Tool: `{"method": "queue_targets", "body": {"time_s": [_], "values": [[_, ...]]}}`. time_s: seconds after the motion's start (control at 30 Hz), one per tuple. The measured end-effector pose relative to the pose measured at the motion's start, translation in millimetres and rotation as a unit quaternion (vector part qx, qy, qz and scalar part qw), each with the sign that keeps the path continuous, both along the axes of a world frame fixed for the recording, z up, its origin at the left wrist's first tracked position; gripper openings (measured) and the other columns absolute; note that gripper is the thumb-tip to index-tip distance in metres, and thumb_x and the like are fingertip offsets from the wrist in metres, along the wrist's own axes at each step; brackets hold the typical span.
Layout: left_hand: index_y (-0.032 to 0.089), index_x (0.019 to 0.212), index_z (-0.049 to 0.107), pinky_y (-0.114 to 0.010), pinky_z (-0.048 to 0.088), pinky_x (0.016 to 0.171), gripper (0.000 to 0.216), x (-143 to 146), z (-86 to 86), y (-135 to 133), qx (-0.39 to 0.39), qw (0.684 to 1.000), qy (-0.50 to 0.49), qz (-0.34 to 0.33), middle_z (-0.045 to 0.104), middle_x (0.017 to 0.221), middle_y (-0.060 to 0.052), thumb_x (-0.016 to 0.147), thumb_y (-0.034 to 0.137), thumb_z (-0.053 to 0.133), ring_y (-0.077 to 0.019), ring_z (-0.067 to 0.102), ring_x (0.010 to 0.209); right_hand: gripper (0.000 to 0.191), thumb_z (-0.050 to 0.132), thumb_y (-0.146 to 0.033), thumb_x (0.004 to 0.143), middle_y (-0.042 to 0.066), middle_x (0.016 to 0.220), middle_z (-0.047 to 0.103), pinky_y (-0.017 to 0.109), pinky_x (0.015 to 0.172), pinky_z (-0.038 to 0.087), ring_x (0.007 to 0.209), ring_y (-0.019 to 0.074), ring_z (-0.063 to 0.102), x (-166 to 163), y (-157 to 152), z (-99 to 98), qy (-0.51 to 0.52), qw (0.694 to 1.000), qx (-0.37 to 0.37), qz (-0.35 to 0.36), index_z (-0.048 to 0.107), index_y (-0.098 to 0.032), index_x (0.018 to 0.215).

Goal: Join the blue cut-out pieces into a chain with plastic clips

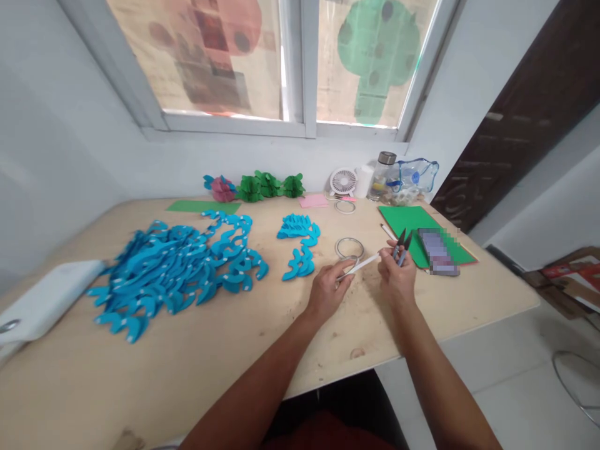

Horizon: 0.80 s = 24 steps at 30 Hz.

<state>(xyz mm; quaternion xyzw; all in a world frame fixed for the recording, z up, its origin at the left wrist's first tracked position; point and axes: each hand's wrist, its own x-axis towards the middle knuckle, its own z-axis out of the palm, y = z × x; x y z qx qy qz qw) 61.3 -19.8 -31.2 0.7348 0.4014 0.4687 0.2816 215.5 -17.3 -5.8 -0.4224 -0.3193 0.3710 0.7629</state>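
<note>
Left hand (327,290) pinches strip (364,264); right hand (397,276) clamps snips (407,242), seemingly strip's tip too; a wrist twist could nick it!

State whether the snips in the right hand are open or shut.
Open: the snips point up out of the right hand, their two dark blades apart with a gap between the tips.

The hands (327,289) (396,272) partly hide the white strip (365,263); pixelation blurs the phone (435,248); the left edge crops a white device (54,299)
</note>
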Motion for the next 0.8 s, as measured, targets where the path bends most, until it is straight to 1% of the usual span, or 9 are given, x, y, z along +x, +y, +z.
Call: {"method": "queue_targets", "body": {"time_s": [0.07, 0.13, 0.23, 0.33, 0.5, 0.67, 0.8], "values": [[0.024, 0.109, 0.063, -0.031, 0.05, 0.084, 0.028, -1.0, 1.0, -1.1, -0.005, 1.0, 0.001, 0.0, 0.068, 0.108, -0.003, 0.083, 0.025, 0.053, -0.0177, 0.063, 0.093, 0.043, 0.077, -0.028, 0.057, -0.007, 0.067, 0.052, 0.016, 0.036, 0.02, 0.039, -0.0004, 0.029, 1.9, 0.3, 2.4, 0.019, 1.0, 0.006, -0.021, 0.057, -0.018, 0.094], [0.023, 0.107, 0.064, -0.03, 0.051, 0.082, 0.027, -2.4, 1.7, -1.0, -0.01, 1.0, 0.006, 0.009, 0.071, 0.101, -0.004, 0.083, 0.026, 0.053, -0.018, 0.065, 0.089, 0.044, 0.078, -0.026, 0.056, -0.008, 0.066, 0.051, 0.015, 0.036, 0.019, 0.039, -0.0008, 0.027, 5.8, 1.2, 3.9, 0.038, 0.998, 0.013, -0.04, 0.057, -0.018, 0.093], [0.021, 0.102, 0.066, -0.028, 0.051, 0.079, 0.024, -4.0, 3.5, -0.4, -0.011, 1.0, 0.008, 0.022, 0.072, 0.09, -0.003, 0.081, 0.025, 0.055, -0.0177, 0.066, 0.082, 0.043, 0.078, -0.024, 0.055, -0.011, 0.06, 0.045, 0.014, 0.036, 0.019, 0.038, -0.001, 0.024, 16.0, 3.3, 3.9, 0.068, 0.995, 0.023, -0.066, 0.055, -0.018, 0.091], [0.02, 0.095, 0.068, -0.026, 0.052, 0.074, 0.02, -4.4, 5.9, -0.5, -0.009, 1.0, -0.007, 0.018, 0.073, 0.088, -0.003, 0.079, 0.025, 0.057, -0.0169, 0.067, 0.078, 0.041, 0.077, -0.022, 0.055, -0.012, 0.057, 0.041, 0.014, 0.035, 0.018, 0.037, -0.0007, 0.022, 27.6, 4.6, 2.1, 0.09, 0.99, 0.027, -0.103, 0.053, -0.019, 0.088], [0.02, 0.09, 0.069, -0.023, 0.052, 0.067, 0.017, -5.0, 8.2, -0.6, 0.0, 1.0, -0.025, 0.014, 0.073, 0.087, -0.003, 0.079, 0.025, 0.057, -0.016, 0.067, 0.076, 0.042, 0.077, -0.023, 0.054, -0.013, 0.055, 0.038, 0.014, 0.034, 0.02, 0.037, -0.0004, 0.024, 39.4, 5.3, -0.6, 0.086, 0.987, 0.025, -0.131, 0.052, -0.02, 0.088], [0.019, 0.088, 0.069, -0.022, 0.05, 0.059, 0.018, -7.8, 9.6, 0.0, -0.015, 0.999, -0.019, 0.036, 0.072, 0.075, -0.002, 0.079, 0.028, 0.057, -0.0152, 0.066, 0.066, 0.042, 0.076, -0.025, 0.055, -0.013, 0.054, 0.038, 0.015, 0.034, 0.022, 0.037, 0.0003, 0.024, 50.6, 6.3, -1.7, 0.084, 0.979, 0.016, -0.182, 0.05, -0.021, 0.089], [0.019, 0.087, 0.07, -0.021, 0.048, 0.056, 0.018, -12.1, 17.5, -0.1, -0.021, 0.999, -0.011, 0.042, 0.072, 0.075, -0.002, 0.078, 0.028, 0.057, -0.014, 0.063, 0.062, 0.039, 0.074, -0.025, 0.058, -0.013, 0.054, 0.034, 0.016, 0.033, 0.021, 0.036, 0.0012, 0.025, 59.5, 4.5, 0.0, 0.088, 0.972, 0.018, -0.217, 0.048, -0.022, 0.087]]}}
